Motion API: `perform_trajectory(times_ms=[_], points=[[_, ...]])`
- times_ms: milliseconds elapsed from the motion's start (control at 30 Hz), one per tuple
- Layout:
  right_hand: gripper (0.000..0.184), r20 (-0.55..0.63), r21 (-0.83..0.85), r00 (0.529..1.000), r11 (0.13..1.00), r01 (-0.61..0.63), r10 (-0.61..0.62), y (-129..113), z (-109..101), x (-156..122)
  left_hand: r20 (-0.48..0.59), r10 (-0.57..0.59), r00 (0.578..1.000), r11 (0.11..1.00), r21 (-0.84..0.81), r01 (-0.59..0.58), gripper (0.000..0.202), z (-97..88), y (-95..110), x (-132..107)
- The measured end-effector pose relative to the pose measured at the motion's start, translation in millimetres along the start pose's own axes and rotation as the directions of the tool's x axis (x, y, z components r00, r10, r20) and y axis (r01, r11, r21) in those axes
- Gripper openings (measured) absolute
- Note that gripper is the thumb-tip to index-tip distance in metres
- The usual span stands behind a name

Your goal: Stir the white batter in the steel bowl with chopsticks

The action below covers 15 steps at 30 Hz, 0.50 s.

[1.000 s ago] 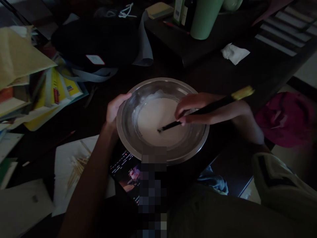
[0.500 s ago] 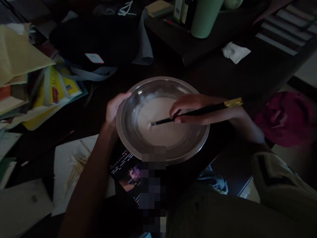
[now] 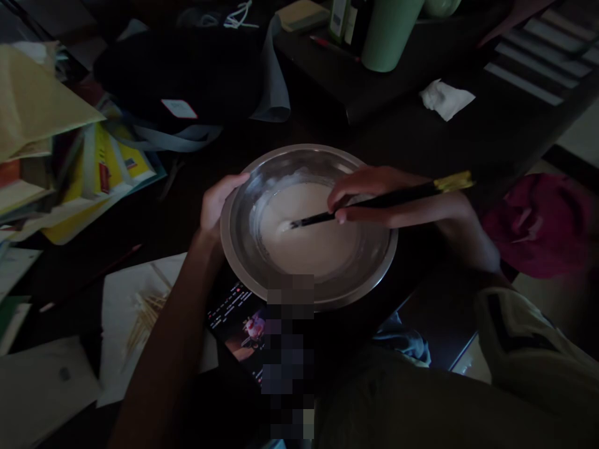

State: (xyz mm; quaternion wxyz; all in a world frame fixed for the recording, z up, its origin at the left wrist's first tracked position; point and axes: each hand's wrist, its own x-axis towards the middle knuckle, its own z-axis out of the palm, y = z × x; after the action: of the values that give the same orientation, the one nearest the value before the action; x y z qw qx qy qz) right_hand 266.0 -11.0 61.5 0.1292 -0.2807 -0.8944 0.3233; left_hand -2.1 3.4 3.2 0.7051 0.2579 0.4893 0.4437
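A steel bowl [image 3: 369, 268] sits on the dark table, holding a pale batter [image 3: 313, 243]. My left hand [image 3: 216, 201] grips the bowl's left rim with its fingers curled over the edge. My right hand [image 3: 374, 198] reaches over the bowl from the right, pinched around black chopsticks [image 3: 384, 201] with yellow ends. The chopstick tips dip into the batter at its left side.
A lit phone [image 3: 238, 327] lies under the bowl's near edge, beside a white paper [image 3: 135, 324] with thin sticks. Books and papers [image 3: 70, 168] pile at the left. A black bag [image 3: 187, 75], a green cup [image 3: 388, 31] and a crumpled tissue [image 3: 444, 100] lie behind.
The chopstick tips have swept from the middle of the batter to its left and a little farther back. My right hand shifted slightly away from me. My left hand stayed on the rim.
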Motion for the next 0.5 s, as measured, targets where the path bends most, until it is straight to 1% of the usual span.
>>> perform_trajectory(times_ms=[67, 100, 133, 167, 233, 267, 300, 367, 400, 467, 500], points=[[0.019, -0.048, -0.039, 0.995, 0.995, -0.090, 0.088, -0.5, -9.3, -6.3, 0.001, 0.016, 1.000, 1.000, 0.010, -0.016, 0.023, -0.1, -0.3, -1.1], [0.019, -0.039, -0.039, 0.992, 0.992, -0.121, 0.120, -0.9, -15.1, -9.7, -0.007, 0.020, 1.000, 1.000, 0.013, -0.019, 0.024, 0.2, -0.2, -1.9], [0.020, -0.007, -0.026, 0.992, 0.991, -0.128, 0.128, -1.2, -19.8, -12.3, -0.018, 0.017, 1.000, 1.000, 0.013, -0.017, 0.025, 0.8, -0.1, -2.6], [0.022, 0.046, -0.003, 0.993, 0.994, -0.113, 0.113, -1.3, -22.4, -13.4, -0.028, 0.009, 1.000, 1.000, 0.011, -0.008, 0.026, 1.5, 0.1, -3.2], [0.025, 0.155, 0.063, 0.988, 0.998, -0.027, 0.017, -0.8, -19.2, -10.7, -0.041, -0.007, 0.999, 1.000, 0.006, 0.007, 0.026, 2.9, 0.7, -3.2], [0.025, 0.183, 0.086, 0.983, 0.996, 0.015, -0.030, -0.3, -14.1, -7.4, -0.047, -0.009, 0.999, 1.000, 0.002, 0.009, 0.027, 3.4, 0.9, -2.6], [0.026, 0.181, 0.097, 0.981, 0.994, 0.050, -0.067, 0.3, -8.1, -3.7, -0.055, -0.008, 0.998, 1.000, 0.000, 0.008, 0.027, 3.6, 1.0, -1.7], [0.026, 0.107, 0.076, 0.992, 0.995, 0.065, -0.073, 1.4, 1.6, 1.6, -0.079, 0.008, 0.997, 1.000, 0.002, -0.007, 0.026, 3.4, 1.1, 0.1], [0.025, 0.054, 0.047, 0.998, 0.998, 0.040, -0.043, 1.7, 3.0, 2.0, -0.089, 0.015, 0.996, 1.000, 0.005, -0.015, 0.025, 2.9, 1.0, 0.8], [0.021, -0.033, -0.011, 0.998, 0.999, -0.047, 0.046, 1.6, -2.7, -2.0, -0.085, 0.012, 0.996, 1.000, 0.004, -0.011, 0.023, 1.6, 1.0, 1.4], [0.019, -0.050, -0.029, 0.994, 0.995, -0.095, 0.093, 1.3, -8.5, -5.6, -0.074, 0.000, 0.997, 1.000, 0.002, 0.000, 0.022, 0.9, 1.1, 1.5]])
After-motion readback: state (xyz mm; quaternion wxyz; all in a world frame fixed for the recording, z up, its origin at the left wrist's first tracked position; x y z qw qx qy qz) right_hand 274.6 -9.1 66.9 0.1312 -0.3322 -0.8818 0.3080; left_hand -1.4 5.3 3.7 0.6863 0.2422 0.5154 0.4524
